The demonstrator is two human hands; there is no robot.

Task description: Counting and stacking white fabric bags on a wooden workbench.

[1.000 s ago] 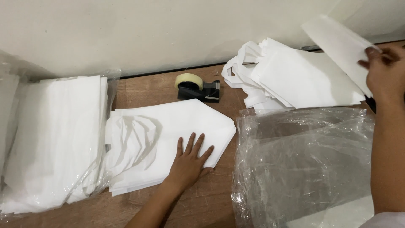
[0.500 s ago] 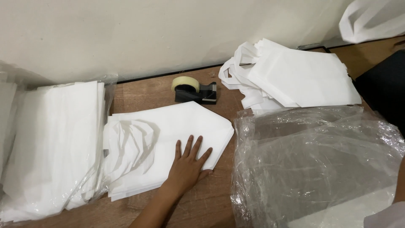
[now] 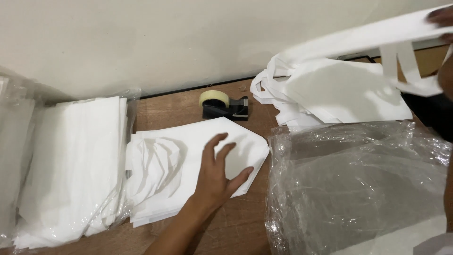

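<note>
Two hands busy: left hand (image 3: 214, 182) fingers spread, flat on folded bag stack (image 3: 188, 165) on table (image 3: 236, 222). Right hand (image 3: 443, 19) fingers pinch white bag (image 3: 358, 40), top right. Judgement: keep palm pressing stack; lay bag square beneath fingertips.

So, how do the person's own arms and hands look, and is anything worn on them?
The left hand and its forearm are bare: no sleeve, glove, ring or watch shows. Of the right hand only fingertips show at the picture's edge, bare too; its arm cannot be made out.

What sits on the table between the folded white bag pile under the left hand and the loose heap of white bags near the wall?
In the head view, a black tape dispenser with a pale roll sits between the pile under the left hand and the heap; around it is bare wooden table.
</note>
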